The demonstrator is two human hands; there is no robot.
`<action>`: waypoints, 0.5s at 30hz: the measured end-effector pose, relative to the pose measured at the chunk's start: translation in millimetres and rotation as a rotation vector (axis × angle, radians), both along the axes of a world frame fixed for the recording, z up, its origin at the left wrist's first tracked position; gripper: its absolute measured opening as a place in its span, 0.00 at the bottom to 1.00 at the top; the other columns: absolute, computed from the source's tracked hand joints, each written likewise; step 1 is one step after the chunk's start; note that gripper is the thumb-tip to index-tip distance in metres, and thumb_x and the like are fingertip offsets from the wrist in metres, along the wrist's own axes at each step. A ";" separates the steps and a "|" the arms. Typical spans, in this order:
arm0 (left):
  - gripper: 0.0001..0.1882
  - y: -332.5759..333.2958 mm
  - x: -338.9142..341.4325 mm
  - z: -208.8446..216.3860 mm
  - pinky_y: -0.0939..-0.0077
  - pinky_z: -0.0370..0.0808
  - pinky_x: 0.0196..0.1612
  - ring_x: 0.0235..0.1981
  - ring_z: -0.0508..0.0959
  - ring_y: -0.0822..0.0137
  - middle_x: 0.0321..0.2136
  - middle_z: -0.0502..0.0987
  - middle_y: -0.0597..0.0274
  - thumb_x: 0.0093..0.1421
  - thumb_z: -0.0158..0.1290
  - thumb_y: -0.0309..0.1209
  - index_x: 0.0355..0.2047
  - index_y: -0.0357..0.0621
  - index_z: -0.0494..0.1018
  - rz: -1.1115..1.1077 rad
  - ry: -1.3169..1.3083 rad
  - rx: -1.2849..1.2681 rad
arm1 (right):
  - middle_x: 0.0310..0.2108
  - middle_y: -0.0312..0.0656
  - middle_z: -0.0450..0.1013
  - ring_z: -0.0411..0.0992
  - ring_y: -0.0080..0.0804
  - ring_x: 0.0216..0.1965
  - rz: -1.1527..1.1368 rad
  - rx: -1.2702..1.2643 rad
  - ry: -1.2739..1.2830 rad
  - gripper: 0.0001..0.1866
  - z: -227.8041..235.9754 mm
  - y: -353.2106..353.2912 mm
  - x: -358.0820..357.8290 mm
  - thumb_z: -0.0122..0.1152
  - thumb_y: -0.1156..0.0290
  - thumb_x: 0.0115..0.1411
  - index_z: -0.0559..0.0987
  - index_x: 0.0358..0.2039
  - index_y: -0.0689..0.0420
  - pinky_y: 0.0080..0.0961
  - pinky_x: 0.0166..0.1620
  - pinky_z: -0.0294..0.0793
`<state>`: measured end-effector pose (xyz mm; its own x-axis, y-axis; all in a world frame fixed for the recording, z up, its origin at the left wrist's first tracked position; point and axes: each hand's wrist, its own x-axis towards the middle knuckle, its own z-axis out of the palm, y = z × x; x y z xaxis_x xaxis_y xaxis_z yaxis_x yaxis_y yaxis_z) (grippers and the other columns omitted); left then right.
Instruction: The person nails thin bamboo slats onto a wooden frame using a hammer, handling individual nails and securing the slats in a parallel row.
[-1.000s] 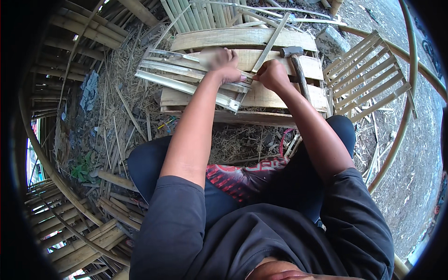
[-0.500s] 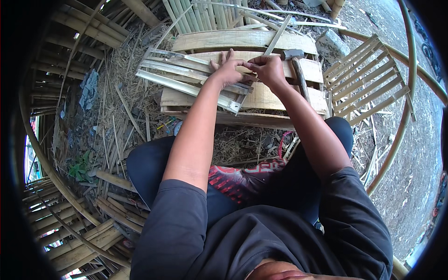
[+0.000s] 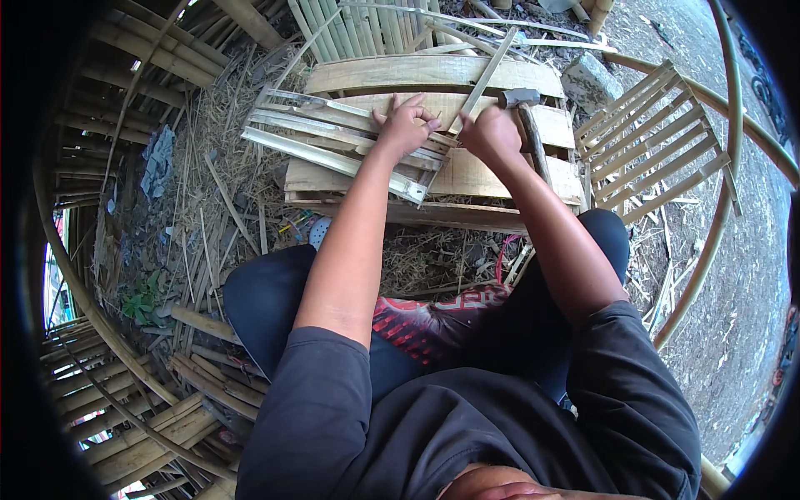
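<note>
My left hand (image 3: 404,129) is over the right end of a frame of split-bamboo slats (image 3: 321,132). Its thumb and index finger pinch a short, thin, nail-like piece (image 3: 439,115), too small to make out surely; the other fingers are spread. My right hand (image 3: 493,137), slightly blurred, is apart from the left with its fingers curled; what they hold, if anything, is hidden. A loose slat (image 3: 487,79) slants away just beyond it. Beside this hand lies a hammer with a grey head (image 3: 520,97) and a wooden handle (image 3: 536,146), on the plank bench (image 3: 475,173).
A finished-looking slatted bamboo panel (image 3: 658,142) leans right of the bench, near a stone block (image 3: 592,81) and a bent bamboo pole (image 3: 723,208). More slats (image 3: 358,33) stand behind. Straw and offcuts cover the ground at left, with bamboo poles (image 3: 158,433) stacked lower left.
My hands were together at the fingertips and have come apart. The right hand has moved slightly right and nearer me, while the left keeps a small piece in its pinch.
</note>
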<state>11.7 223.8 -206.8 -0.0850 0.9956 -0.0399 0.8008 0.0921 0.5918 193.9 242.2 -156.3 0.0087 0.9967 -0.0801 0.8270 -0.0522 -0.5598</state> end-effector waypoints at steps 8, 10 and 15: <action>0.08 4.0 16.8 3.9 0.28 0.24 0.69 0.76 0.47 0.55 0.70 0.62 0.70 0.62 0.61 0.43 0.32 0.57 0.82 0.008 0.051 0.025 | 0.21 0.48 0.77 0.74 0.35 0.21 0.274 -0.236 0.339 0.27 -41.0 4.2 14.0 0.69 0.52 0.59 0.81 0.24 0.70 0.36 0.27 0.72; 0.07 1.9 14.8 2.0 0.28 0.24 0.68 0.75 0.50 0.59 0.69 0.64 0.69 0.62 0.61 0.42 0.33 0.57 0.82 0.022 0.063 0.043 | 0.22 0.49 0.77 0.75 0.35 0.22 0.273 -0.230 0.354 0.26 -36.6 2.5 10.1 0.70 0.54 0.58 0.81 0.25 0.70 0.36 0.29 0.72; 0.07 5.4 11.8 -0.4 0.26 0.26 0.68 0.72 0.57 0.59 0.65 0.69 0.66 0.61 0.61 0.39 0.31 0.52 0.81 0.061 0.046 0.153 | 0.30 0.56 0.81 0.81 0.42 0.33 0.225 -0.272 0.385 0.23 -27.2 4.9 5.1 0.70 0.57 0.59 0.83 0.32 0.71 0.39 0.37 0.77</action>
<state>23.5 229.3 -207.1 -0.1433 0.9827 0.1170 0.8231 0.0527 0.5654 199.0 247.1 -183.5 -0.2847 0.9131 -0.2919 0.5713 -0.0829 -0.8166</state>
